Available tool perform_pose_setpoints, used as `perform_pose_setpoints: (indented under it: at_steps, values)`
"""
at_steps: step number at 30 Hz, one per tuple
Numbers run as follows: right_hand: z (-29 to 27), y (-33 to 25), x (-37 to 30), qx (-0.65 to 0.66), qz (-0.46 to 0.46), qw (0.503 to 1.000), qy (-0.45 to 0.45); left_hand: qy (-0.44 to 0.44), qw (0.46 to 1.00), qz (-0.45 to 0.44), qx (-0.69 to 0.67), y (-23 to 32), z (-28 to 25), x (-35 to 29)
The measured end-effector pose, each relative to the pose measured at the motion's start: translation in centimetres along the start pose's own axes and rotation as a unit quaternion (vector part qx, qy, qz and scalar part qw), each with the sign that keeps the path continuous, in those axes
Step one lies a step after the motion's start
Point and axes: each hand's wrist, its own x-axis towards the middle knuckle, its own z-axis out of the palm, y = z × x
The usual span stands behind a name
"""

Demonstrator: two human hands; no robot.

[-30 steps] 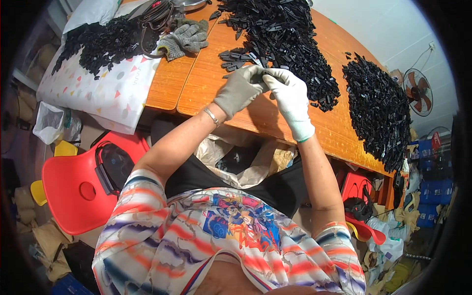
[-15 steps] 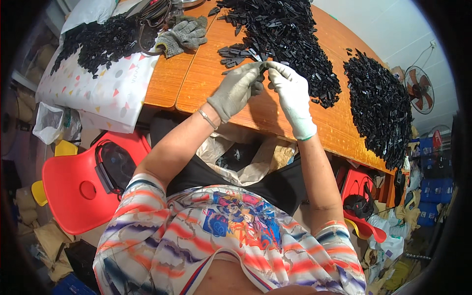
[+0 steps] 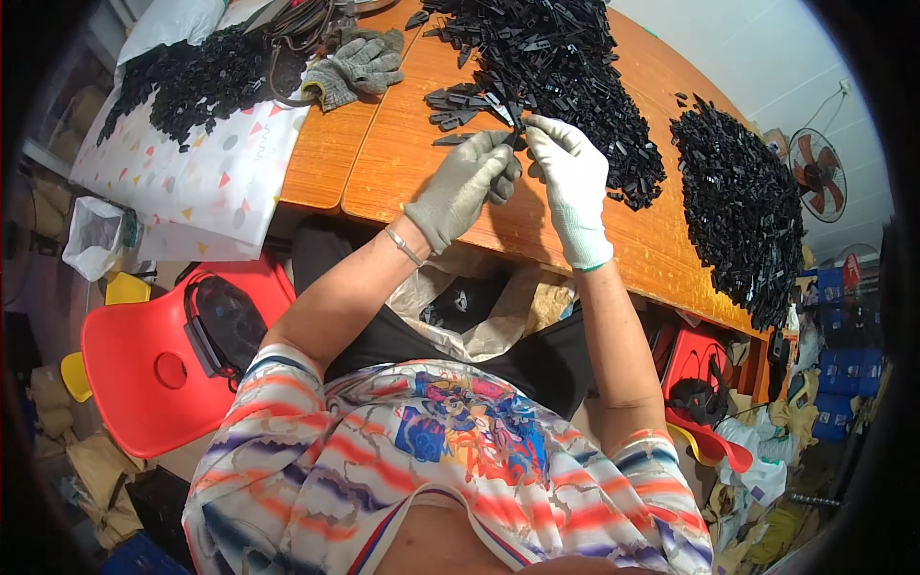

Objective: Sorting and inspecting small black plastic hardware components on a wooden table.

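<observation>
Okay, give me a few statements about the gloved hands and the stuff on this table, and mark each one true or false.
1. Both hands wear gloves. True: the left hand wears grey, the right hand white.
2. The hands pinch a small black plastic part between them. True.
3. The spare grey gloves lie on the red chair. False: they lie on the wooden table.
4. The table holds one pile of black parts. False: a middle pile, a right pile and more on the patterned sheet.

Bright even light, soft shadows, strong fisheye bending, dark rim
</observation>
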Motion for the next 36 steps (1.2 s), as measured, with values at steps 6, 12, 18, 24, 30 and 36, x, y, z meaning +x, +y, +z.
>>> perform_pose_setpoints:
  at_steps: [6, 12, 18, 24, 30, 36]
  values:
    - [0.4, -0.2, -0.3, 0.002, 0.009, 1.0, -0.015, 0.018, 0.999, 0.021, 0.03, 0.0, 0.1, -0.3]
    - [0.7, 0.0, -0.5, -0.065, -0.027, 0.998, 0.0, 0.046, 0.998, 0.016, 0.051, 0.4, 0.6, -0.4]
    - [1.0, 0.8, -0.5, -0.228, -0.114, 0.966, 0.033, 0.072, 0.995, 0.026, 0.069, 0.3, 0.9, -0.5]
    - [0.9, 0.0, -1.0, -0.349, -0.19, 0.917, 0.042, 0.081, 0.995, 0.023, 0.052, 0.4, 1.2, -0.9]
    - [0.6, -0.4, -1.1, -0.396, -0.227, 0.889, -0.03, 0.117, 0.99, 0.034, 0.073, -0.2, 1.3, -1.0]
    - [1.1, 0.0, -1.0, -0.469, -0.221, 0.853, -0.068, 0.19, 0.979, 0.027, 0.067, -0.9, 2.2, -0.7]
